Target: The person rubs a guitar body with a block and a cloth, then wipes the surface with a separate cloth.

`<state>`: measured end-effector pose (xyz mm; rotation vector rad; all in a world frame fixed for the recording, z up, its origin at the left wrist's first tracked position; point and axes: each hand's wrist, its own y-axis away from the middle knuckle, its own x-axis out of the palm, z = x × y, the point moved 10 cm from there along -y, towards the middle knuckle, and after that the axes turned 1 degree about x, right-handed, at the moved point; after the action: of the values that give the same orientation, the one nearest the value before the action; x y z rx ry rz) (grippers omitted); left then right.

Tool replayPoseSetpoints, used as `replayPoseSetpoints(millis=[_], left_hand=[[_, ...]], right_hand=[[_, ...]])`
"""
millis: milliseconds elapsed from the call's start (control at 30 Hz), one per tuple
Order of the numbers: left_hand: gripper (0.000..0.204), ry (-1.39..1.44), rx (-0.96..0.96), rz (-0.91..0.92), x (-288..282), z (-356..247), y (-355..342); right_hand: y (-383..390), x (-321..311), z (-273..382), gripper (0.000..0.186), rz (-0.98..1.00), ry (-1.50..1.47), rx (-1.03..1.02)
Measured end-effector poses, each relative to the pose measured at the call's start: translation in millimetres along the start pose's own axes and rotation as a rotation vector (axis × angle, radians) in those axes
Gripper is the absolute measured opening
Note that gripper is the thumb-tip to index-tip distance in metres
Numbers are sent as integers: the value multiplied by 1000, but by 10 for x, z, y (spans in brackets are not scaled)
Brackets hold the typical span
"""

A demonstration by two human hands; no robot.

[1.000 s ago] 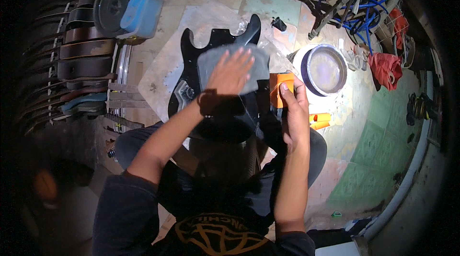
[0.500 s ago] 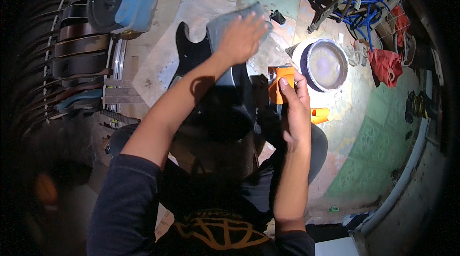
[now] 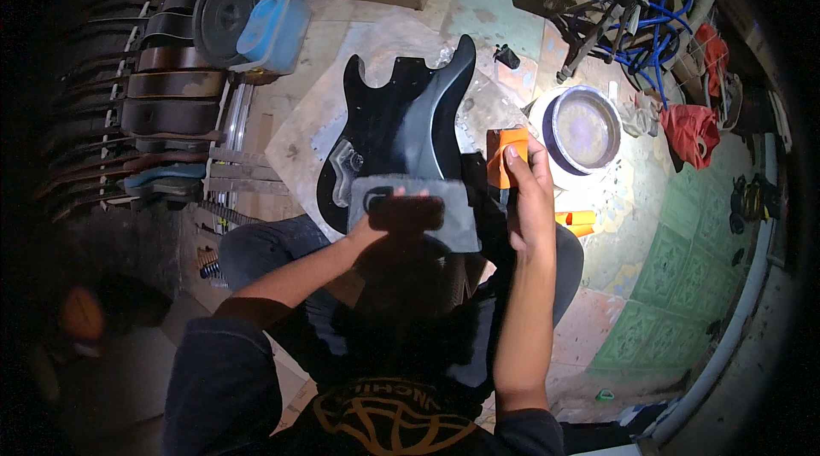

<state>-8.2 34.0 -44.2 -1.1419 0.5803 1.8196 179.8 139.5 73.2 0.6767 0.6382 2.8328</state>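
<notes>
- Black guitar body (image 3: 401, 127) lies on the person's lap, horns pointing away, its lower end toward the torso, over a pale sheet (image 3: 307, 123) spread on the floor.
- Grey sanding sheet (image 3: 414, 213) lies flat on the lower end of the body; left hand (image 3: 401, 217) presses on it, fingers spread and flat rather than closed around anything. The hand is in deep shadow, so fingertip positions are hard to place.
- Right hand (image 3: 530, 195) sits at the right edge of the body, fingers curled around an orange block (image 3: 504, 153), thumb up its face.
- Second orange piece (image 3: 576, 219) lies on the floor just right of the right wrist.
- Round basin (image 3: 585, 127) stands on the floor to the right, close to the orange block; red cloth (image 3: 690, 131) beyond it.
- Blue tub (image 3: 273, 29) at upper left, beside a rack of dark guitar bodies (image 3: 154, 89).
- Risk, as judged: body rests only on the legs; uneven pressure from the flat hand could rock or slide it off. The basin is close enough to be knocked by the right elbow or hand.
- Hidden: the body's lower end under the sheet and hand; basin contents unclear; left rim of the view too dark to read.
</notes>
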Motion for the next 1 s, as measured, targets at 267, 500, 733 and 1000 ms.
replayPoseSetpoints(millis=[267, 500, 733, 1000], left_hand=[[56, 617, -307, 84, 292, 1495, -1387], [52, 749, -390, -115, 916, 2307, -2362], [53, 601, -290, -36, 419, 1710, -1669], [59, 759, -233, 145, -263, 279, -131]], right_hand=[[-58, -11, 34, 48, -30, -10, 14], [-161, 88, 41, 49, -30, 36, 51], [-144, -37, 59, 46, -63, 43, 32], [-181, 39, 49, 42, -40, 104, -50]])
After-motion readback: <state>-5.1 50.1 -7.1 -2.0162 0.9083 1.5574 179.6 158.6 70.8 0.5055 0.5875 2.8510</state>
